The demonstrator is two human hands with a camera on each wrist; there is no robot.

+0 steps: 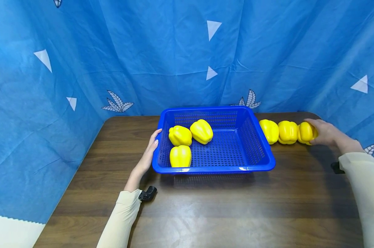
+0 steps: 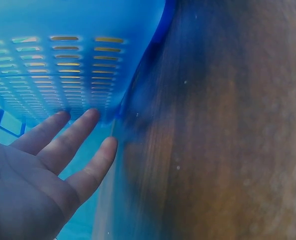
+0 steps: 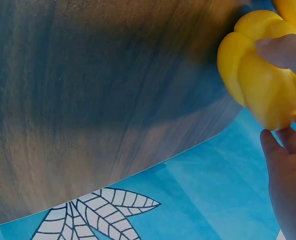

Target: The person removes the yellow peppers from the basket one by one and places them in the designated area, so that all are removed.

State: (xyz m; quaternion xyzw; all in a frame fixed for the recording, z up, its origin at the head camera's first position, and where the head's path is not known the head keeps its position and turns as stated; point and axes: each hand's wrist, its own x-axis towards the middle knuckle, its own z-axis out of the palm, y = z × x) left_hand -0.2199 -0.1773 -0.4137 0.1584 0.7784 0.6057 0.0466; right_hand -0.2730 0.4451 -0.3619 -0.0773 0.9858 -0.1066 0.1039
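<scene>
The right hand (image 1: pixel 324 132) grips the end pepper (image 1: pixel 306 133), thumb on 1 side and fingertips on the other, the hand only as wide as the pepper. That pepper is yellow and sits at the right of a row of 3, near the table's far edge. The middle pepper (image 1: pixel 287 132) appears to touch it, and the inner pepper (image 1: pixel 269 131) lies just beside the basket (image 1: pixel 217 169).

The left hand (image 1: pixel 147 156) is at the basket's left side, fingers spread and nearly straight, with no pepper in it. The left wrist view is hazy; the fingertips seem to touch the slotted outer wall, but how hard they press I cannot tell.

Inside the blue basket, 3 more yellow peppers are in the left half: the back pepper (image 1: pixel 201 131), the left pepper (image 1: pixel 180 135) and the front pepper (image 1: pixel 180 156).

Under everything is a brown wood-grain table (image 1: pixel 236 210). Beyond it hangs a blue cloth (image 1: pixel 174 51) with white triangles and leaves. Both sleeves (image 1: pixel 120 218) are cream.
</scene>
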